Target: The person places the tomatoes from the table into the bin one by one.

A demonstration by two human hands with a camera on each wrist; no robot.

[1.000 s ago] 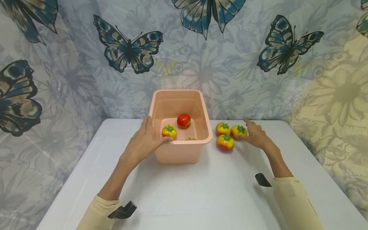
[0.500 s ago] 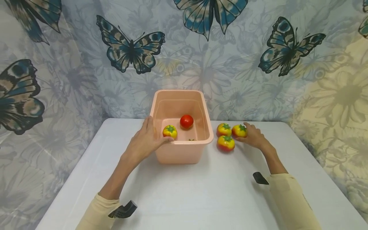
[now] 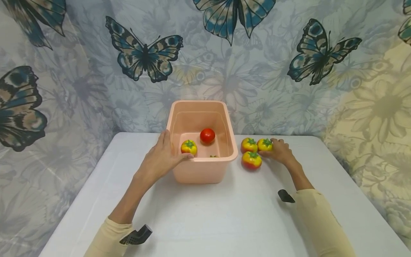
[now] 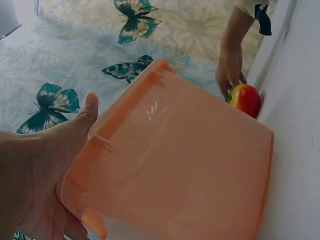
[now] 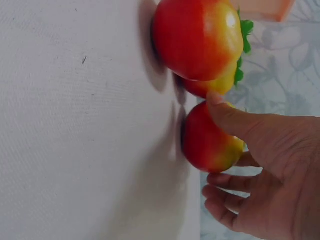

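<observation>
My left hand (image 3: 158, 157) grips the left front corner of a peach plastic bin (image 3: 199, 172), its thumb over the front rim. Inside the bin lie a red tomato (image 3: 207, 136) and a yellow-topped tomato (image 3: 188, 147); a bit of green stem shows behind the front rim. To the right of the bin, my right hand (image 3: 279, 151) has its thumb and fingers round a red-and-yellow tomato (image 5: 207, 142) on the table. Two similar ones, a front tomato (image 3: 251, 160) and a back tomato (image 3: 248, 145), sit close beside it.
The white table (image 3: 205, 221) ends at a butterfly-patterned cloth backdrop (image 3: 231, 82), close behind the bin. Black wrist devices are on both sleeves, such as the left device (image 3: 136, 235).
My right hand has moved left and closed its thumb and fingers round the rightmost tomato. The left hand has stayed on the bin.
</observation>
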